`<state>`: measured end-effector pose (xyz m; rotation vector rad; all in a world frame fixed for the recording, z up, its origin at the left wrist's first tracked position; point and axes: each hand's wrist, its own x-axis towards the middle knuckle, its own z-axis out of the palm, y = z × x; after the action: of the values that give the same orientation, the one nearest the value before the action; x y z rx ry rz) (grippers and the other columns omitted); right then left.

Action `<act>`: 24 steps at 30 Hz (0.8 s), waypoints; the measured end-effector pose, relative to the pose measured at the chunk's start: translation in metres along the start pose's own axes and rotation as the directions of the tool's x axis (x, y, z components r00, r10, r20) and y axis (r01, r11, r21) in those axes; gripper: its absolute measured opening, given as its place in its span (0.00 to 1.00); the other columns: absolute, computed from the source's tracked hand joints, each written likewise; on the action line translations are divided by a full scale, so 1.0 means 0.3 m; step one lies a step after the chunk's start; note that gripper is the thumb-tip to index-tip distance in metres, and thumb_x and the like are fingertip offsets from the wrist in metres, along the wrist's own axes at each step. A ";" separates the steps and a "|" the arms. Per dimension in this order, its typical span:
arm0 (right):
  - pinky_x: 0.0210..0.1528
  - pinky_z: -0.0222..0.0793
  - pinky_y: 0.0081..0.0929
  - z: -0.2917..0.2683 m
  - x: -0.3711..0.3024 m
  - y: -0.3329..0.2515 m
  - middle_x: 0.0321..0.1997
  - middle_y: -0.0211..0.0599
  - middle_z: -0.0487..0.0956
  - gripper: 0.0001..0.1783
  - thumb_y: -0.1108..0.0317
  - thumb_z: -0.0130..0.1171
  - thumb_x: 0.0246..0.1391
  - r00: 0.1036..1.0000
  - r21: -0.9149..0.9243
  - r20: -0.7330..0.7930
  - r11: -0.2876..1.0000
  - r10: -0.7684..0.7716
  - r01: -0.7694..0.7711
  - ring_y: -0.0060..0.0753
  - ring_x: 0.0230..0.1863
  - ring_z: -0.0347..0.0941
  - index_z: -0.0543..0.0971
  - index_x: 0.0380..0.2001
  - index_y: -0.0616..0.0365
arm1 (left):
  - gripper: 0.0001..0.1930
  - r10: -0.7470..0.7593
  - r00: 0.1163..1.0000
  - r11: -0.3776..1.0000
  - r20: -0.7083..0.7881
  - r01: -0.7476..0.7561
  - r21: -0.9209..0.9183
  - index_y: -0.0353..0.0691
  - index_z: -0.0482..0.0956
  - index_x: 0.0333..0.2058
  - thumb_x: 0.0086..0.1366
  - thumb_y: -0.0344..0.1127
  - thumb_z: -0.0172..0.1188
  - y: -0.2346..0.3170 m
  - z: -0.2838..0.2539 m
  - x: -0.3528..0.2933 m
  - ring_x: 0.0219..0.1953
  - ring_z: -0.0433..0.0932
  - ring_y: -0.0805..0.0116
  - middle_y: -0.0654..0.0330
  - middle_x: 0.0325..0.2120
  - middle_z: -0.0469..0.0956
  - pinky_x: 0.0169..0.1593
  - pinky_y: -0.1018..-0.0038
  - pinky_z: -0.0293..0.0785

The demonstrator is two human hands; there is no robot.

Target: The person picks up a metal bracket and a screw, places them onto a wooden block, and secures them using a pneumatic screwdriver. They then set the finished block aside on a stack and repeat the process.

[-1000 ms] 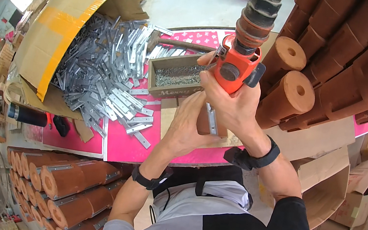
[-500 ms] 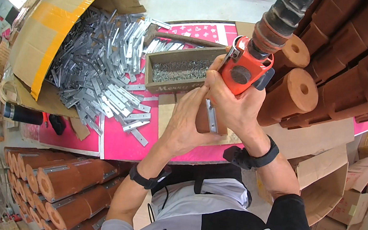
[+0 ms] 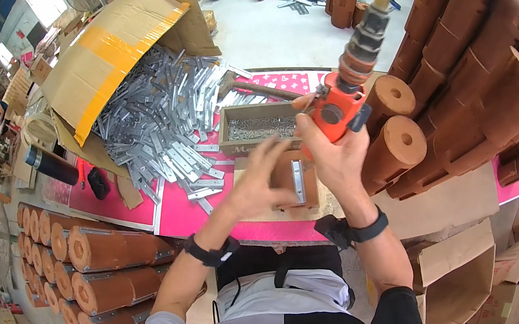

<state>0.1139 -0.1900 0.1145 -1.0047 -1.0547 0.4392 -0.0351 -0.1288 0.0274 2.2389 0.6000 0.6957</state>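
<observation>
My right hand (image 3: 336, 157) is wrapped round the orange power driver (image 3: 334, 114), whose dark threaded upper end rises toward the top of the view. Below it on the bench lies a brown cylinder (image 3: 312, 183) with a silver metal strip (image 3: 298, 181) along its upper side. The driver's tip is hidden behind my right hand. To the left of the cylinder is my left hand (image 3: 259, 186), its fingers apart and holding nothing. Its thumb reaches over the cylinder near the strip; whether it touches I cannot tell.
Behind my left hand a wooden box (image 3: 229, 147) holds small metal fasteners. Loose metal strips (image 3: 172, 127) spill from a cardboard box (image 3: 102, 53). Brown cylinders (image 3: 406, 145) stand at the right, and more (image 3: 110, 254) are stacked at lower left. A black bottle (image 3: 53, 165) lies left.
My left hand has loosened from the cylinder and its fingers have spread. The driver is more upright, still in my right hand. The view has shifted, showing more of the far table.
</observation>
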 end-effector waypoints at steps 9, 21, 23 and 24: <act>0.42 0.69 0.20 -0.089 -0.104 -0.143 0.38 0.30 0.78 0.15 0.77 0.61 0.50 0.991 0.003 -0.086 0.994 0.106 -0.106 0.17 0.37 0.71 0.73 0.43 0.63 | 0.14 -0.359 0.919 0.887 0.161 0.283 0.366 0.37 0.82 0.38 0.52 0.34 0.64 -0.270 -0.096 0.307 0.44 0.79 0.52 0.47 0.37 0.81 0.50 0.64 0.72; 0.35 0.73 0.25 -0.141 -0.128 -0.127 0.39 0.47 0.77 0.25 0.80 0.55 0.48 0.993 -0.045 -0.076 0.994 0.093 -0.096 0.26 0.30 0.75 0.64 0.51 0.65 | 0.09 -0.494 0.857 0.859 0.146 0.456 0.232 0.39 0.85 0.29 0.48 0.35 0.67 -0.287 -0.069 0.294 0.37 0.82 0.54 0.47 0.30 0.82 0.44 0.65 0.75; 0.35 0.73 0.25 -0.140 -0.127 -0.125 0.40 0.47 0.77 0.25 0.80 0.55 0.49 0.993 -0.046 -0.068 0.994 0.094 -0.098 0.26 0.30 0.75 0.64 0.52 0.65 | 0.10 -0.482 0.873 0.872 0.074 0.471 0.129 0.39 0.86 0.30 0.49 0.35 0.67 -0.267 -0.068 0.283 0.36 0.82 0.55 0.46 0.28 0.82 0.44 0.66 0.75; 0.35 0.73 0.26 -0.141 -0.127 -0.124 0.40 0.47 0.77 0.25 0.79 0.55 0.49 0.994 -0.058 -0.058 0.994 0.093 -0.096 0.26 0.30 0.75 0.64 0.52 0.65 | 0.10 -0.484 0.872 0.872 0.073 0.473 0.128 0.39 0.86 0.30 0.49 0.35 0.67 -0.263 -0.069 0.278 0.36 0.82 0.55 0.46 0.28 0.82 0.44 0.66 0.75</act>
<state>0.1277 -0.2562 0.1212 -1.1178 -0.9788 0.4562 -0.0026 -0.0186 0.0070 2.0782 1.1131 0.2963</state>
